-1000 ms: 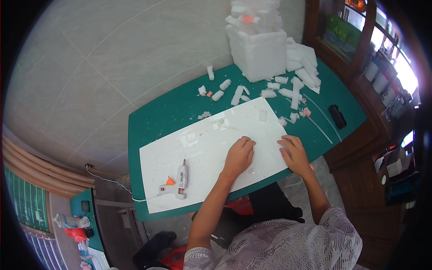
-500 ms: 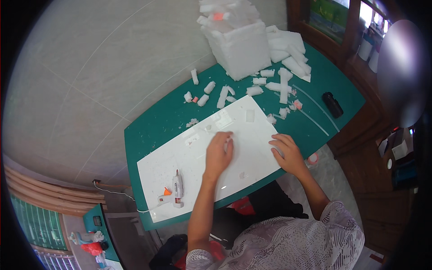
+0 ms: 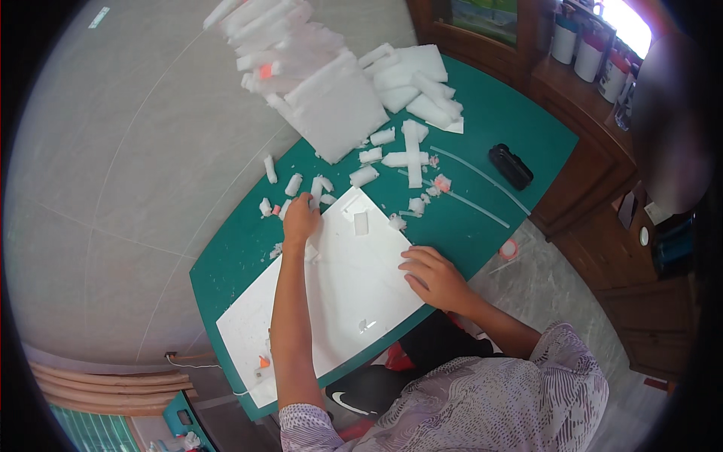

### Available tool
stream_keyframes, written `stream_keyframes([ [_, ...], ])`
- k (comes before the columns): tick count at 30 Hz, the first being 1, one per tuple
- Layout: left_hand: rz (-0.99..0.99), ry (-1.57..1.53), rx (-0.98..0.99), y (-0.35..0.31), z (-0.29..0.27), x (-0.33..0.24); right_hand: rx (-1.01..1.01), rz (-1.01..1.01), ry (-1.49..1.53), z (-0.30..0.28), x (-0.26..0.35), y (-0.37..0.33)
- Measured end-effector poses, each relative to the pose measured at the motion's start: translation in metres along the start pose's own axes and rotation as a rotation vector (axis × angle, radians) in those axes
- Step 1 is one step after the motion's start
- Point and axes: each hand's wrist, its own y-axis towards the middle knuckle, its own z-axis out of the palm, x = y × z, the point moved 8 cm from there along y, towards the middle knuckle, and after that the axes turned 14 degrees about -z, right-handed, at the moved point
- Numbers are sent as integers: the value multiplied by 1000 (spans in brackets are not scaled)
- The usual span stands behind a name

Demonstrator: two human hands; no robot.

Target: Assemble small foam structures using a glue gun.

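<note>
My left hand (image 3: 301, 220) reaches across the white board (image 3: 354, 282) to its far edge. Thumb and fingers close around the near end of a white foam strip (image 3: 315, 190), which still lies among other small foam pieces. Partly curled and spread, the fingers of my right hand (image 3: 433, 277) rest at the board's right edge, with nothing seen in them. A small pale rectangular piece (image 3: 361, 223) lies near the board's far corner. My left forearm covers most of a glue gun; its orange part (image 3: 264, 362) shows beside the arm.
On the green table (image 3: 527, 120), a tall stack of white foam sheets (image 3: 335, 105) stands at the back, with loose foam slabs (image 3: 410, 75) beside it. Crossed foam strips (image 3: 413, 154), clear glue sticks (image 3: 482, 211) and a black case (image 3: 510, 166) lie to the right.
My left hand has moved from over the board's middle, away from me, to the foam strip. My right hand stays by the board's right edge. The view has shifted.
</note>
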Motion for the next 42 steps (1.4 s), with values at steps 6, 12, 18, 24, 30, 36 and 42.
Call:
stream_keyframes([
  [6, 69, -26, 55, 4, -6, -11, 15, 9, -15, -2, -5, 1],
  [12, 109, -46, 57, 11, -28, -14, 26, 40, -3, -5, -3, 7],
  [18, -114, -734, -18, 80, -101, 47, 42, 39, 20, -4, -2, 7],
  [24, -326, -482, -175, 146, -81, 113, 32, 53, 55, -4, -6, 9],
  [30, -287, -154, -209, 162, -42, 95, 27, 84, 72, -6, -13, 8],
  [36, -287, 55, -368, 157, -45, 91, 33, 68, 91, -6, -10, 12],
  [42, -321, -943, 9, 111, -103, 83, 24, 69, 106, -4, -12, 9],
])
